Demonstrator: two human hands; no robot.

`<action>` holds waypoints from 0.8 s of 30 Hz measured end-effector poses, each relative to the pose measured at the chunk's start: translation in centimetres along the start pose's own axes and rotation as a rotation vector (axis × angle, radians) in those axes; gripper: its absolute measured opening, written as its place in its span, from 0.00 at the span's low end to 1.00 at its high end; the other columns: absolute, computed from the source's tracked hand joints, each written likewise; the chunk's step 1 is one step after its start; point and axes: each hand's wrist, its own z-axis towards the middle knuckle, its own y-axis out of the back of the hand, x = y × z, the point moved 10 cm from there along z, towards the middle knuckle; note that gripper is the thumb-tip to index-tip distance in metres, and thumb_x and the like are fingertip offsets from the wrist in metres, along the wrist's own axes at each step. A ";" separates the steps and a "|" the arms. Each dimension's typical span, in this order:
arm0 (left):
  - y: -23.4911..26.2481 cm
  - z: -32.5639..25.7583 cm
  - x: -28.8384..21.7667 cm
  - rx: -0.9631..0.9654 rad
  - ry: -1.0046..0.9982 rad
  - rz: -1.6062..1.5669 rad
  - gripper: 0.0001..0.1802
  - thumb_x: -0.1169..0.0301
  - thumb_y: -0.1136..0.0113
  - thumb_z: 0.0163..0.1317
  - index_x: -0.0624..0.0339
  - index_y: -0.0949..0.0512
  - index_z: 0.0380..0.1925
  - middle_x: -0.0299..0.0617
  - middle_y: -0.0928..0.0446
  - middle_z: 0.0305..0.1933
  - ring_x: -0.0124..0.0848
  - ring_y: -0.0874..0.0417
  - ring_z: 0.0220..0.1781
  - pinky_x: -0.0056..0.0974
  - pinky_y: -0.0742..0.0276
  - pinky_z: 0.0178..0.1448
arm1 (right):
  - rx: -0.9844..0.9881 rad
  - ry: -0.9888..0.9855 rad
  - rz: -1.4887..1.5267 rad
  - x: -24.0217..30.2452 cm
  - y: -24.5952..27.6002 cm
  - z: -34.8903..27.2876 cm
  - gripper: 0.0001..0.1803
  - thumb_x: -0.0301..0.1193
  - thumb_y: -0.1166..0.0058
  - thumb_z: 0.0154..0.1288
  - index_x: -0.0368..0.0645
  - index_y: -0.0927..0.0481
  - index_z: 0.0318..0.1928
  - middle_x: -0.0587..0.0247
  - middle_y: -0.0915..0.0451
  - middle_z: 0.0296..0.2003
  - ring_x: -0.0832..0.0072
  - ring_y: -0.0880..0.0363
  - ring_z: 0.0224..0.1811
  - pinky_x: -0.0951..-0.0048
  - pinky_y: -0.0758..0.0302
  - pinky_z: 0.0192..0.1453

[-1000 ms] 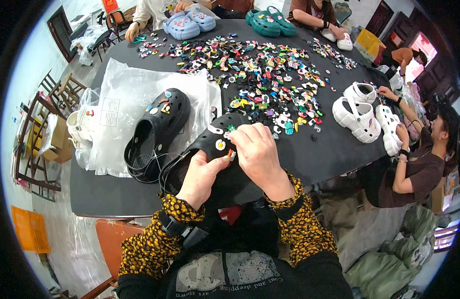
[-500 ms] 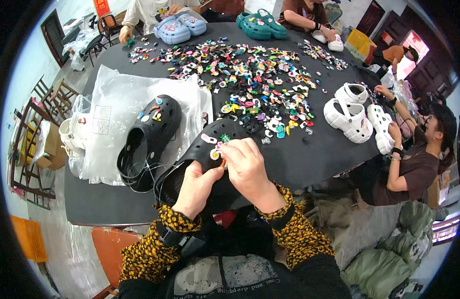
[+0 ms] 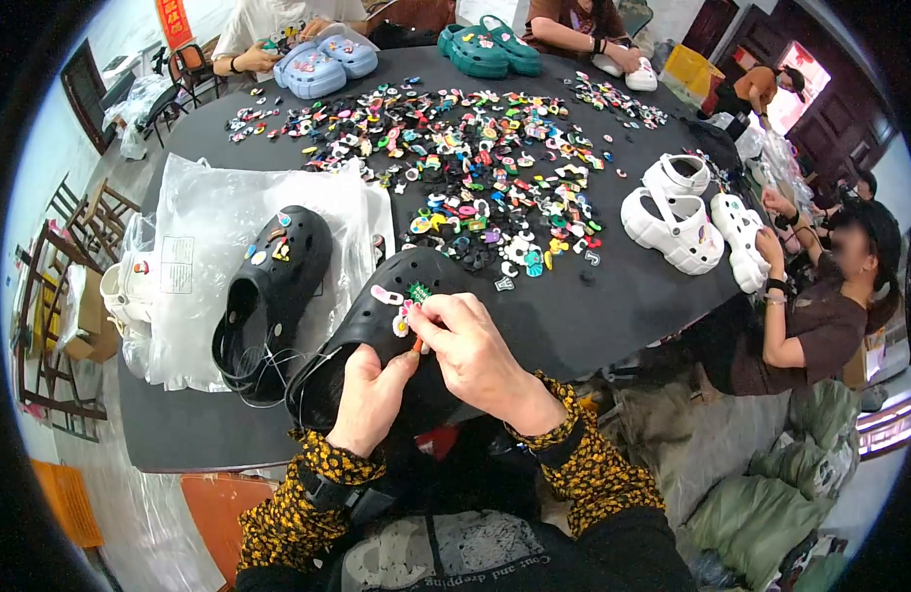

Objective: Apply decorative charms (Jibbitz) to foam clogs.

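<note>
A black clog [image 3: 396, 306] lies at the near edge of the dark table [image 3: 613, 316], toe pointing away from me. My left hand [image 3: 369, 397] grips its heel side. My right hand [image 3: 475, 355] pinches a small charm [image 3: 404, 324] against the clog's top, beside a pink charm [image 3: 386, 294] and a green one [image 3: 419, 292] fixed there. A second black clog [image 3: 273, 286] with several charms rests to the left on clear plastic bags [image 3: 219, 227]. A big scatter of colourful charms [image 3: 475, 168] covers the table's middle.
White clogs [image 3: 678, 217] stand at the right, where a seated person's hand [image 3: 771, 252] works on one. Blue clogs [image 3: 322, 64] and teal clogs [image 3: 490, 44] sit at the far edge before other people. Chairs and a cardboard box stand to the left.
Both hands and the clog have stayed in place. My right fingers have shifted slightly on the clog's top, pressing the small charm beside the pink one.
</note>
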 end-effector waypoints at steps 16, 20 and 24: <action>0.5 -0.3 0.0 -0.013 -0.101 0.265 0.07 0.77 0.43 0.59 0.71 0.23 0.36 0.38 0.21 0.32 0.23 0.24 0.34 0.32 0.27 0.38 | 0.105 0.018 -0.017 -1.2 -0.4 0.2 0.16 0.18 0.48 0.54 0.38 0.19 0.45 0.61 0.24 0.40 0.63 0.28 0.43 0.64 0.31 0.50; -0.3 -0.2 -0.6 0.058 -0.111 0.354 0.13 0.80 0.47 0.58 0.68 0.24 0.44 0.36 0.22 0.40 0.24 0.24 0.40 0.31 0.27 0.45 | 0.108 0.056 -0.116 -1.1 -0.6 0.1 0.13 0.24 0.51 0.58 0.40 0.20 0.44 0.64 0.26 0.40 0.65 0.29 0.45 0.66 0.33 0.45; -0.1 -0.2 -1.9 -0.014 -0.164 0.243 0.10 0.79 0.45 0.60 0.71 0.24 0.41 0.39 0.20 0.38 0.24 0.23 0.39 0.31 0.26 0.44 | 0.083 0.032 -0.095 -0.9 -0.7 0.4 0.15 0.23 0.50 0.56 0.40 0.19 0.45 0.63 0.26 0.40 0.64 0.29 0.45 0.65 0.33 0.47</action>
